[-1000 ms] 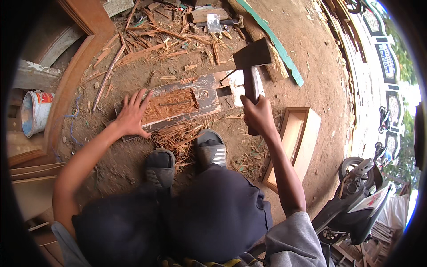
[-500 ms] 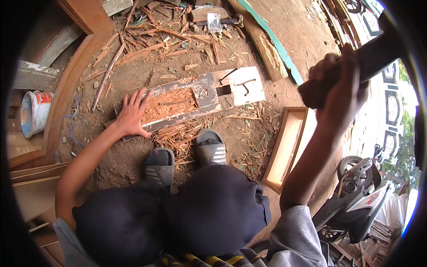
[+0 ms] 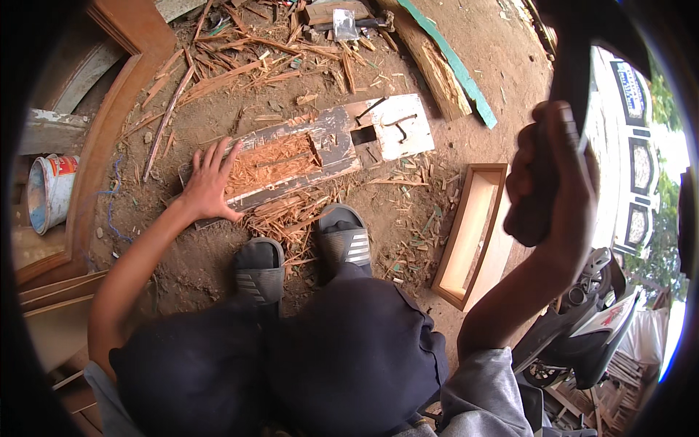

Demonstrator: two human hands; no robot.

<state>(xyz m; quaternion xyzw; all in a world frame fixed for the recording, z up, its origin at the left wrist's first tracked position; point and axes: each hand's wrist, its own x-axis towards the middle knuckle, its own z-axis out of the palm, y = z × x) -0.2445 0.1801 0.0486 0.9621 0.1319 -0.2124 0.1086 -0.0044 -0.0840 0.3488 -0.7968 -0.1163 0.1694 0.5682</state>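
My left hand (image 3: 209, 183) presses on the near-left end of a worn wooden block (image 3: 338, 142), its fingers spread. A shallow hollow full of splintered orange wood (image 3: 273, 166) runs along the block's top. Its right end is whitish, with a dark rectangular hole and bent nails (image 3: 399, 130) lying or sticking there. Up at the right, well above the ground, my right hand (image 3: 557, 175) is closed around the thick dark handle of what looks like a hammer (image 3: 571, 80). The tool's head is dark and partly lost at the picture's rim.
Wood splinters (image 3: 240, 69) litter the dirt. An open wooden box frame (image 3: 451, 269) lies at the right; a log with a green-edged strip (image 3: 451, 65) lies beyond. At the left are a brown wooden frame (image 3: 98, 146) and a paint bucket (image 3: 54, 193). A motorbike (image 3: 582, 335) stands at lower right.
My right hand has turned and lowered slightly; the tool has swung from slanting right to nearly upright, with its head now showing. My left hand stays on the wooden block.
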